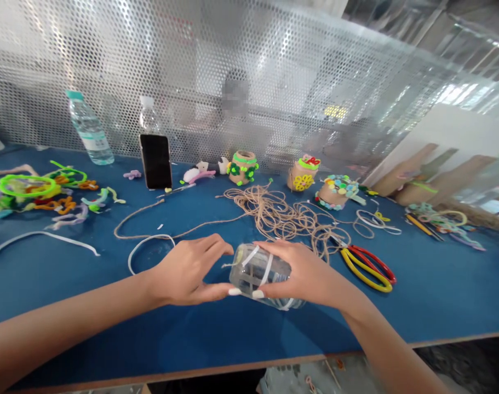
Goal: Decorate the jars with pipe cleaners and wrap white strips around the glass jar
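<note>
A clear jar (243,279) lies tilted on its side just above the blue table, with white strips around it and a short bit of twine at its left end. My right hand (300,268) wraps around the jar from the right, thumb below and fingers on top. At the jar's left end is my left hand (187,271), thumb and fingers spread apart, the thumb tip close against the jar's lower edge. Behind the jar lies a loose heap of brown twine (269,210). Red and yellow-handled scissors (368,268) rest to the right of my right hand.
Twine-wrapped jars with pipe-cleaner flowers (241,168) stand along the back. A phone (156,162) leans on a bottle; another water bottle (92,134) stands left. Colourful pipe cleaners (39,191) pile up at left. A white strip (44,233) lies nearer. The table's front edge (191,377) runs below.
</note>
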`<state>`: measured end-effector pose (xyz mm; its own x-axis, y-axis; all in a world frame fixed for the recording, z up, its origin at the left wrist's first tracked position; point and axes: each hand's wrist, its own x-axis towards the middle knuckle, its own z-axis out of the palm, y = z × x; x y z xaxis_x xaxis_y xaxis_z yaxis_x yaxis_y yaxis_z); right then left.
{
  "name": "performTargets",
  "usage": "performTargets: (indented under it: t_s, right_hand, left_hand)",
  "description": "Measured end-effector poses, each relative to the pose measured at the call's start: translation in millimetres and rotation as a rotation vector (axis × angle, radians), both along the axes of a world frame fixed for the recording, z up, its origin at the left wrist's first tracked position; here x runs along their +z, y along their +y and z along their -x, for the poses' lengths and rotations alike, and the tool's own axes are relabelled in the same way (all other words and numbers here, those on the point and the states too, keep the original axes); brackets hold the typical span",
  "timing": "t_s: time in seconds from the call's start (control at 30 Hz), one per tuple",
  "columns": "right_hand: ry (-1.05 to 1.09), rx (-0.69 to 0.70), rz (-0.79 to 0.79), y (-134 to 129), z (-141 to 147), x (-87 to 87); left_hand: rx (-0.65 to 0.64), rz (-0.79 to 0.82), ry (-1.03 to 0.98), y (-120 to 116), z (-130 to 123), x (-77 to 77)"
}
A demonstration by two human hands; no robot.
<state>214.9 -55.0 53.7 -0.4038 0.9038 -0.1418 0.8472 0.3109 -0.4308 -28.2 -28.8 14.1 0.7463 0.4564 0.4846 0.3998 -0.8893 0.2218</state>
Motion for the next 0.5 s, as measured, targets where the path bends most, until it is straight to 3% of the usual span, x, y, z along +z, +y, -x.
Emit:
performTargets:
  t_s: [0.1,0.2,0.3,0.4,0.5]
  right_hand:
    - [-0.026,-0.006,0.003,-1,1,0.6]
    - [-0.037,0.037,-0.035,-7,1,-1.6]
    - [-0.054,0.140,-0.108,-17,1,-4.6]
    - [-0.087,0.200,-0.182,-28,1,-8.0]
    - [-0.108,0.264,-0.291,-37,-1,-13.1]
  left_hand:
    - [-0.021,-0.199,0.046,0,-5,-6.4]
    - [0.001,-0.283,-0.041,11,-3,1.5]
    - [0.227,-0.181,-0.230,30,10,22.5]
    - [0.486,0.058,-0.439,47,26,40.3]
    - [0.560,0.182,-0.449,49,34,44.6]
